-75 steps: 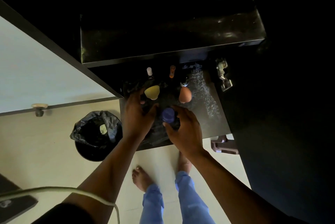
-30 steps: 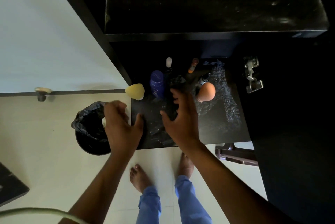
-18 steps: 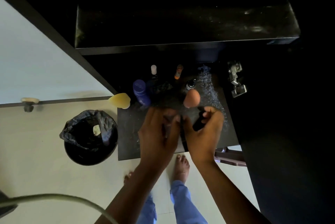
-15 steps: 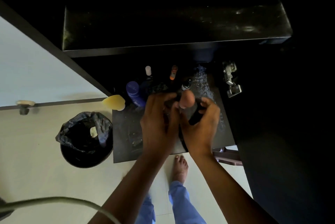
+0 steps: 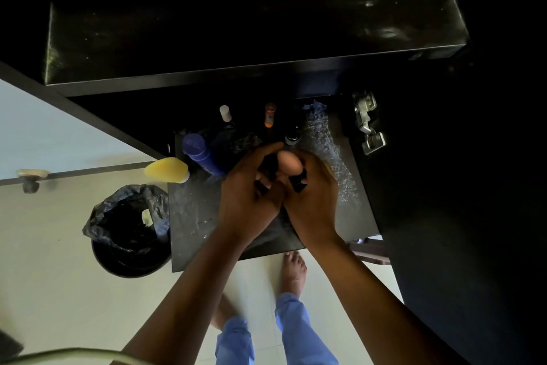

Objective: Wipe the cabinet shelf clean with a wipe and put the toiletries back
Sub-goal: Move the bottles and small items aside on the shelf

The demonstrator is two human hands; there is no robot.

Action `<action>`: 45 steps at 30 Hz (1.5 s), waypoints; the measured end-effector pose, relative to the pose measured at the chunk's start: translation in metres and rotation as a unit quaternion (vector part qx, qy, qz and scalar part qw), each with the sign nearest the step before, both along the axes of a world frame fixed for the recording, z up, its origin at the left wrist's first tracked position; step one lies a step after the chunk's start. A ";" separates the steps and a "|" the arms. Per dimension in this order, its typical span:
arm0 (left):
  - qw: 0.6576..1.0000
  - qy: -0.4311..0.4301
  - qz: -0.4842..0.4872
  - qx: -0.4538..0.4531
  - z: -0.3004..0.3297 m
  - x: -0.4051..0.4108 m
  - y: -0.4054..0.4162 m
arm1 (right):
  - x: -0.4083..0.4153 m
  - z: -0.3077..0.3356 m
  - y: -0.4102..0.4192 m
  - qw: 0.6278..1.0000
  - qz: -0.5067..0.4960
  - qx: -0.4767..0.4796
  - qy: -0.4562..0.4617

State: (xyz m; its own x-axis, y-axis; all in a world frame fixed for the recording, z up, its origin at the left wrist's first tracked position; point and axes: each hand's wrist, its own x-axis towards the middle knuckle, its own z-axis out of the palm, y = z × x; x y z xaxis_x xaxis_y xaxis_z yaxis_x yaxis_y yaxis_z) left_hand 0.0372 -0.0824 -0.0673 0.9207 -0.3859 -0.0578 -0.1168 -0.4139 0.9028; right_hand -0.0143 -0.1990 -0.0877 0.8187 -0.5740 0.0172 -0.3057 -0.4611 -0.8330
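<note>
Both hands meet over the dark shelf (image 5: 192, 216), fingers curled. The right hand (image 5: 313, 202) grasps a small black item (image 5: 299, 185); the left hand (image 5: 248, 202) curls round another dark piece (image 5: 262, 187), what it is I cannot tell. A peach sponge (image 5: 288, 162) sits between their fingertips. Left stand a blue bottle (image 5: 198, 153) and yellow sponge (image 5: 167, 169); a bin (image 5: 130, 231) is on the floor

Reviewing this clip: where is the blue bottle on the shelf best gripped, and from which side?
Grip the blue bottle around its cylindrical body just below the cap, coming from the front: its left and front look open, while both hands crowd its right. A judgement only.
</note>
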 end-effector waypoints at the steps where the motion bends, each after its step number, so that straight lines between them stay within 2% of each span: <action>1: 1.000 0.000 -0.007 -0.004 0.000 0.000 0.002 | -0.002 0.001 0.000 1.000 0.012 0.001 0.003; 7: 0.999 -0.043 -0.016 0.000 0.003 0.002 0.011 | -0.006 0.007 -0.009 0.997 0.077 -0.001 0.023; 10: 0.999 -0.051 0.005 0.008 0.003 0.000 0.018 | -0.005 0.007 -0.022 0.998 0.051 -0.039 -0.008; 14: 0.998 -0.057 0.015 0.003 0.001 -0.007 0.026 | 0.020 0.004 -0.042 0.999 -0.001 -0.041 -0.016; 19: 0.998 -0.055 0.024 -0.010 0.005 -0.020 0.040 | 0.054 -0.004 -0.051 0.994 0.064 -0.094 0.006; 22: 0.998 -0.052 0.043 -0.012 0.006 -0.030 0.055 | 0.055 -0.006 -0.049 0.992 0.062 -0.113 0.007; 28: 0.993 -0.042 0.112 -0.015 -0.002 -0.049 0.088 | 0.026 -0.010 -0.012 0.990 0.077 -0.122 -0.004; 36: 0.978 -0.062 0.199 -0.004 -0.001 -0.035 0.116 | 0.009 -0.008 0.059 0.986 0.152 -0.062 -0.022; 45: 0.977 -0.075 0.198 -0.003 -0.004 -0.025 0.124 | 0.017 -0.011 0.088 0.979 0.190 -0.071 -0.011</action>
State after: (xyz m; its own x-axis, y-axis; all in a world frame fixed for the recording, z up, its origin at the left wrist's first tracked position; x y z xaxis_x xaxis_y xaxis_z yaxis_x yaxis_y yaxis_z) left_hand 0.0121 0.0413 -0.0708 0.9959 0.0032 0.0903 -0.0793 -0.4479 0.8906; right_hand 0.0026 -0.1113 -0.0987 0.9712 -0.2182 0.0959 -0.0714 -0.6503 -0.7563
